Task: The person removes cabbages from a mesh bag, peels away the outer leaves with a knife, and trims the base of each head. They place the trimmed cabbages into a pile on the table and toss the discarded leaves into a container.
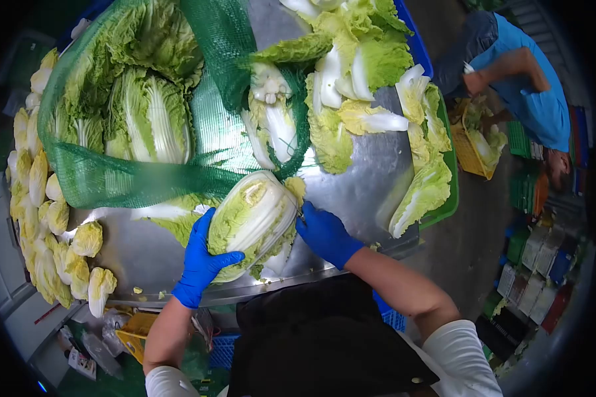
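A napa cabbage is held at the metal table's front edge, its pale base end turned toward my right hand. My left hand, in a blue glove, grips its leafy end with the thumb underneath. Blue-gloved too, my right hand is closed beside the base end. A small dark bit shows at its fingertips, but I cannot make out what it is. A yellowish piece sits at the cabbage's base. Just beyond lies a green mesh bag with large napa cabbages inside.
Small trimmed cabbages are piled along the left. Loose leaves cover the back right of the metal table. A green crate with leaves adjoins the right edge. Another person bends over a yellow crate.
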`<state>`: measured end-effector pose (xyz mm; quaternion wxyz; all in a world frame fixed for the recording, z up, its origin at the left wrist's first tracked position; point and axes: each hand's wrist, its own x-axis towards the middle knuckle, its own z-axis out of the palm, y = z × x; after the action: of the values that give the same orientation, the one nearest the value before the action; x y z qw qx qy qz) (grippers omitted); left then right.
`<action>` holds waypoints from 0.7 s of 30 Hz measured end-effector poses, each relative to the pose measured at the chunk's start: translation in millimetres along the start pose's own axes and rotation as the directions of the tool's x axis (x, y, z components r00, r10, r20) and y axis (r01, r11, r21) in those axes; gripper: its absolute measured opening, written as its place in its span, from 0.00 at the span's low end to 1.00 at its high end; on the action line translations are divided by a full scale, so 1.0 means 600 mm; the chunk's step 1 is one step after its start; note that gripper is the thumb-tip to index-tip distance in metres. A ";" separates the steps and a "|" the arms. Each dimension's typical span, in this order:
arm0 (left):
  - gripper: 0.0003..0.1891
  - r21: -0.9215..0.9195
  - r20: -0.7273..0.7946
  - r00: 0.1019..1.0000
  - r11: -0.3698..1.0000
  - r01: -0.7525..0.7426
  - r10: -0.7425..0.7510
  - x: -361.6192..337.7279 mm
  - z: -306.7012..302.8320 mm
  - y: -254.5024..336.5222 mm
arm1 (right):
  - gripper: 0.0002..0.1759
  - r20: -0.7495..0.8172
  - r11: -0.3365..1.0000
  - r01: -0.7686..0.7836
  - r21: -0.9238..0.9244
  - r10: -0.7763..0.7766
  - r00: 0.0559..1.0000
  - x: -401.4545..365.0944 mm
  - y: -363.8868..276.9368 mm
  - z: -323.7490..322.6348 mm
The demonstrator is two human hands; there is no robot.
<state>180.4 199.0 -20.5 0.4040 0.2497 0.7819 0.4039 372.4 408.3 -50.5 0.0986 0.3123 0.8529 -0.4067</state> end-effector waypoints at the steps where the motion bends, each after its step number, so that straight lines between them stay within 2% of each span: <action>1: 0.55 -0.003 0.007 1.000 1.000 0.001 -0.001 0.009 -0.003 0.003 | 0.14 -0.008 1.000 -0.008 0.009 0.008 1.000 0.008 -0.001 -0.004; 3: 0.54 0.007 0.030 0.999 1.000 0.020 -0.020 0.010 -0.009 0.000 | 0.13 -0.013 0.998 -0.034 0.047 0.034 0.999 0.010 0.001 0.009; 6: 0.52 -0.223 0.062 0.994 0.970 0.097 -0.085 0.009 -0.017 0.013 | 0.13 0.075 0.984 -0.177 -0.030 0.178 0.981 0.062 0.009 0.051; 9: 0.51 -0.247 0.066 0.995 0.965 0.085 -0.071 -0.002 -0.008 0.009 | 0.12 0.033 0.991 -0.111 -0.067 0.114 0.993 0.051 0.010 0.049; 10: 0.51 -0.232 0.040 0.999 0.972 0.020 -0.011 -0.008 -0.004 0.004 | 0.22 0.005 0.993 -0.058 -0.104 0.059 0.998 0.052 0.021 0.059; 11: 0.52 -0.085 -0.007 0.992 0.989 -0.124 0.124 -0.015 -0.002 -0.002 | 0.25 -0.038 0.997 -0.014 -0.077 0.011 0.999 0.040 0.019 0.055; 13: 0.52 -0.198 -0.028 0.995 0.975 -0.096 0.092 -0.035 0.013 0.003 | 0.31 -0.116 0.996 0.077 -0.037 -0.080 0.990 0.019 0.017 0.040; 14: 0.54 -0.291 -0.029 0.996 0.952 -0.092 0.087 -0.044 0.025 0.014 | 0.42 -0.119 0.998 0.053 -0.038 -0.058 0.991 0.004 0.003 0.010; 17: 0.56 -0.398 -0.085 0.971 0.886 -0.237 0.221 -0.058 0.055 0.061 | 0.46 -0.225 0.995 0.095 -0.034 -0.101 0.969 -0.053 -0.042 -0.096; 18: 0.58 -0.350 -0.080 0.945 0.879 -0.325 0.317 -0.052 0.054 0.068 | 0.46 -0.283 0.990 0.125 -0.060 -0.137 0.949 -0.070 -0.054 -0.124; 20: 0.59 -0.332 -0.086 0.915 0.855 -0.399 0.394 -0.047 0.062 0.100 | 0.47 -0.386 0.975 0.193 -0.112 -0.222 0.896 -0.098 -0.075 -0.165; 21: 0.59 -0.319 -0.090 0.898 0.842 -0.436 0.431 -0.043 0.062 0.110 | 0.47 -0.359 0.971 0.172 -0.164 -0.221 0.907 -0.108 -0.085 -0.176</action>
<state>229.9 232.5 32.8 0.3327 0.3451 0.6291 0.6120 400.9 434.6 77.7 -0.0878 0.2895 0.9074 -0.2917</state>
